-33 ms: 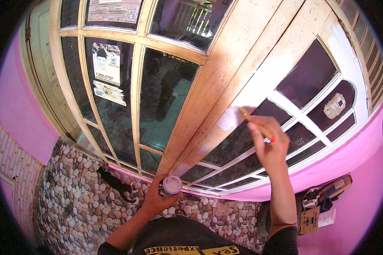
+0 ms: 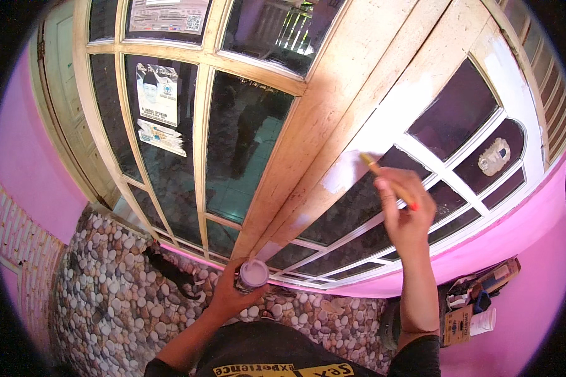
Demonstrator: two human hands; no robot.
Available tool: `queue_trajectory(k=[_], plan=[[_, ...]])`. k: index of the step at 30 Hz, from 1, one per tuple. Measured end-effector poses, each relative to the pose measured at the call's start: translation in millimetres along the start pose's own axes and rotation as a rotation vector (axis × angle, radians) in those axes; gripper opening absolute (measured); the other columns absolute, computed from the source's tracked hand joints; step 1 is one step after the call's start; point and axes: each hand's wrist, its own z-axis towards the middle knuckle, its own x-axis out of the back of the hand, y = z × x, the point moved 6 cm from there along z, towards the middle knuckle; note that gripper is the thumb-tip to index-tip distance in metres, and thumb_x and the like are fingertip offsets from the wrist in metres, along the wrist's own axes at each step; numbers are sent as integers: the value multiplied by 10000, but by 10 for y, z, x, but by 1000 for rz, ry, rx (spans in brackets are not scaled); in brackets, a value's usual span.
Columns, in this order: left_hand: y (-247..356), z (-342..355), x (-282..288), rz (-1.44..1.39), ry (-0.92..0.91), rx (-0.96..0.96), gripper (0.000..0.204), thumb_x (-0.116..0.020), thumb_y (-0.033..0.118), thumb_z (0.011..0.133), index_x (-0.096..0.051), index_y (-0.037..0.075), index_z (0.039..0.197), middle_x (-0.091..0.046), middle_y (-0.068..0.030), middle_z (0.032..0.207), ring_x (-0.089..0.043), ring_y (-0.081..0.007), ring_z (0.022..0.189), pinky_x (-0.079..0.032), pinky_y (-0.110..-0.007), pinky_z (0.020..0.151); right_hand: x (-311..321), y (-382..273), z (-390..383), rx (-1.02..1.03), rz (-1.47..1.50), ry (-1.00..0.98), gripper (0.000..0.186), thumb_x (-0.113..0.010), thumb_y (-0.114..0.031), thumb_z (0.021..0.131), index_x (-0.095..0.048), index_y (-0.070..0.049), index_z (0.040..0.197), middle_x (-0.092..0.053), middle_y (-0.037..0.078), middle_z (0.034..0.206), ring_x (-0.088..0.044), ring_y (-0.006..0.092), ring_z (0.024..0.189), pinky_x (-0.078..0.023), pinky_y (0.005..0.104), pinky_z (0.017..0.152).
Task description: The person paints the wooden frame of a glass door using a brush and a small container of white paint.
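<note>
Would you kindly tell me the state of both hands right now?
Left hand: holding a small container of pale paint.
Right hand: closed on a paintbrush.

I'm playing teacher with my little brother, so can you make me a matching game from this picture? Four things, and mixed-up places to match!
Things:
1. paintbrush
2. paint pot
3. white bucket
4. portrait poster

Places:
A. stuck to a dark glass pane
B. in the person's right hand
C. next to a cardboard box
D. in the person's left hand

Right pairs: 1-B, 2-D, 3-C, 4-A.
</note>
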Motion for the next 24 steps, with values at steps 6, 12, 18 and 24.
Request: queue_trajectory(k=[6,12,18,24], plan=[[-25,-35,59,28,20,-8,708,-870,219,729,-473,22,1281,-600,-141,1131,-597,-233,1066,-473,-351,931,-107,-145,-159,-14,110,-179,99,-703,-53,877,-685,-20,969,-701,131,949,-704,252,838,-556,326,712],[92,8,32,66,-30,-47,730,-875,230,725,-465,23,1291,-589,-133,1152,-590,-224,1073,-471,-354,937,-128,-11,-62,11,-16,-88,84,-698,-62,880,-698,-19,952,-696,135,965,-692,285,819,-551,323,706],[23,17,83,46,-19,-18,724,-876,221,727,-472,18,1292,-594,-135,1148,-590,-224,1075,-474,-359,936,51,-81,-51,-137,176,74,62,-689,-32,886,-698,-24,946,-710,121,937,-696,218,802,-545,293,701],[71,23,-22,-125,-68,49,716,-880,231,727,-477,17,1278,-595,-134,1140,-592,-225,1065,-476,-349,928,-323,-11,-242,-118,90,-227,72,-699,-50,876,-692,-29,944,-703,120,941,-701,247,816,-563,322,683]])
